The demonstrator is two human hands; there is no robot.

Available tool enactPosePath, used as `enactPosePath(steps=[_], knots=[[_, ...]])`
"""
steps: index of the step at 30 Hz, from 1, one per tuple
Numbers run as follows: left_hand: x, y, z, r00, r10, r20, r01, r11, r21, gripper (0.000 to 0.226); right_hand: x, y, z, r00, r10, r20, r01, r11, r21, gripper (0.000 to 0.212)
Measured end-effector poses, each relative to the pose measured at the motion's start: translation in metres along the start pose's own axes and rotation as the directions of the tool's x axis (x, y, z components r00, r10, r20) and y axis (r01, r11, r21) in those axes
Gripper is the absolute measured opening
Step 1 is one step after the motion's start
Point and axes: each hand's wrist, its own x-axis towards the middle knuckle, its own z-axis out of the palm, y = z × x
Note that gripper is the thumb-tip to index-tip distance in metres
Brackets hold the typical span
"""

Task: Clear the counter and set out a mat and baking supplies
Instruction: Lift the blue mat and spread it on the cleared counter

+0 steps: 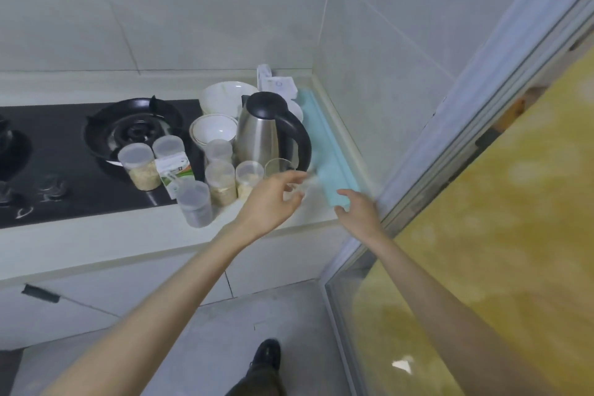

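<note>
Teal rolled mat (324, 151) lies right of the kettle (270, 132), not unrolled. The right hand (358, 210) is at its end, grip unclear. The left hand (273, 199) is loose, seemingly empty. Jars (220, 182) uncleared.

Pale turquoise rolled mat (324, 151), plain; brushed-silver steel kettle (260, 138) with black lid and handle; glossy black gas hob (64, 151); white ceramic bowls (215, 130); clear plastic jars (138, 164) of beige grain; white, green and orange carton (175, 172); mottled yellow glass door panel (482, 235); off-white stone counter (96, 241).
</note>
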Motion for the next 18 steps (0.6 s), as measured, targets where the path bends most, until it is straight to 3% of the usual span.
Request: enactPosePath(steps=[7, 12, 15, 18], knots=[[0.058, -0.014, 0.013, 0.998, -0.053, 0.023, 0.053, 0.999, 0.001, 0.038, 0.084, 0.023, 0.031, 0.986, 0.062, 0.156, -0.020, 0.967, -0.255, 0.064], [0.070, -0.026, 0.020, 0.995, -0.096, -0.003, 0.096, 0.995, -0.029, 0.037, 0.107, 0.033, 0.055, 0.952, 0.217, 0.216, -0.104, 0.893, -0.438, 0.071], [0.070, -0.034, 0.018, 0.990, -0.142, -0.004, 0.142, 0.989, -0.045, 0.038, 0.114, 0.037, 0.065, 0.970, 0.198, 0.139, -0.087, 0.821, -0.564, 0.069], [0.064, -0.035, 0.017, 0.985, -0.171, -0.026, 0.169, 0.984, -0.063, 0.034, 0.119, 0.042, 0.057, 0.998, 0.018, 0.068, 0.034, 0.723, -0.690, 0.057]])
